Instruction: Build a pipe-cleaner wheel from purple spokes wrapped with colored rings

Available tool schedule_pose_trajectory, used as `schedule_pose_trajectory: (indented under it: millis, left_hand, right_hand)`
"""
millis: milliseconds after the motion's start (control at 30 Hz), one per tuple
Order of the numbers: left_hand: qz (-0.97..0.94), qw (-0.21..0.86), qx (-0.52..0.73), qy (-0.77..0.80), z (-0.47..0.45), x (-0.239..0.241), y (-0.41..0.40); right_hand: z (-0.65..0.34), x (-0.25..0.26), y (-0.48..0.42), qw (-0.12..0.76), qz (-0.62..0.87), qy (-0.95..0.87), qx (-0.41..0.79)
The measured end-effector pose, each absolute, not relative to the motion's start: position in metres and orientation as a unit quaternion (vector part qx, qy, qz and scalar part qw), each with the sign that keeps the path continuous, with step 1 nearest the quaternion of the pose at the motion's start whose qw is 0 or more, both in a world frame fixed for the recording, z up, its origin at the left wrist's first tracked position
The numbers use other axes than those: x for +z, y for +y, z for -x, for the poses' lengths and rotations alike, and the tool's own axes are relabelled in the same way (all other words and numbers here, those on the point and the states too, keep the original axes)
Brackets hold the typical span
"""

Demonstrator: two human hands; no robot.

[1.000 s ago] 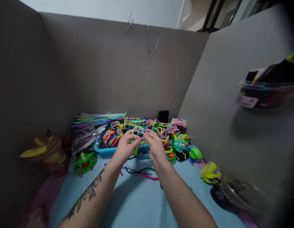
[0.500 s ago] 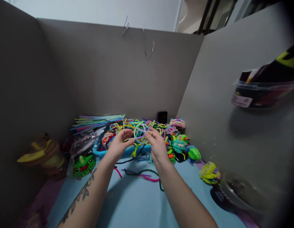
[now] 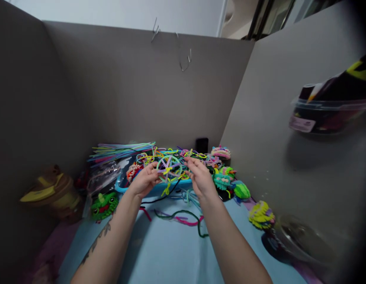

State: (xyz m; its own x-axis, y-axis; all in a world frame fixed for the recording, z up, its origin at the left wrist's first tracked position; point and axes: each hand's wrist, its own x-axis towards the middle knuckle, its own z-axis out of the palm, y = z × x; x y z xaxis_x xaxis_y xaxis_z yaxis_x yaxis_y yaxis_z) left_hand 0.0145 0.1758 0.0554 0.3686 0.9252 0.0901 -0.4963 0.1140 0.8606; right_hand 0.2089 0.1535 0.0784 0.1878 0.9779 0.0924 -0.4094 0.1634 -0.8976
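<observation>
A ring of pale green pipe cleaner (image 3: 180,165), crossed by purple spokes with yellow at its middle, is held up above the blue tray. My left hand (image 3: 146,180) pinches this ring by its left edge. Just to the right of it is my right hand (image 3: 200,177), fingers apart and apparently clear of the ring. Behind both hands lies a tangle of bent, many-coloured pipe cleaners (image 3: 197,156) in the blue tray (image 3: 155,191). Loose dark green (image 3: 183,212) and pink pipe cleaners (image 3: 187,223) rest on the table below.
Straight pipe cleaners (image 3: 124,151) are stacked at back left. A green fuzzy figure (image 3: 104,206) stands left, several fuzzy pieces line the right, including a yellow one (image 3: 261,215). A black phone-like object (image 3: 202,145) leans on the back panel. Grey panels (image 3: 141,90) enclose the table.
The ring has shifted slightly left and now faces me more flatly. My right hand has come away from it to the right, its fingers spreading.
</observation>
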Motion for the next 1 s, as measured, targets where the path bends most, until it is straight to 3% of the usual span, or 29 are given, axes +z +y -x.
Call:
schedule_pose_trajectory:
  millis: [100, 200, 867, 1000]
  left_hand:
    - [-0.452, 0.696, 0.500, 0.246, -0.010, 0.055, 0.176]
    - [-0.467, 0.689, 0.497, 0.247, -0.006, 0.056, 0.176]
    - [-0.449, 0.708, 0.489, 0.239, -0.007, 0.061, 0.173]
    - [-0.498, 0.624, 0.545, 0.259, -0.007, 0.069, 0.168]
  right_hand:
    - [-0.213, 0.077, 0.156, 0.569, 0.343, -0.352, 0.659]
    - [-0.212, 0.073, 0.157, 0.535, 0.300, -0.332, 0.717]
    - [-0.202, 0.062, 0.162, 0.556, 0.239, -0.226, 0.763]
    - [-0.204, 0.061, 0.164, 0.572, 0.250, -0.235, 0.745]
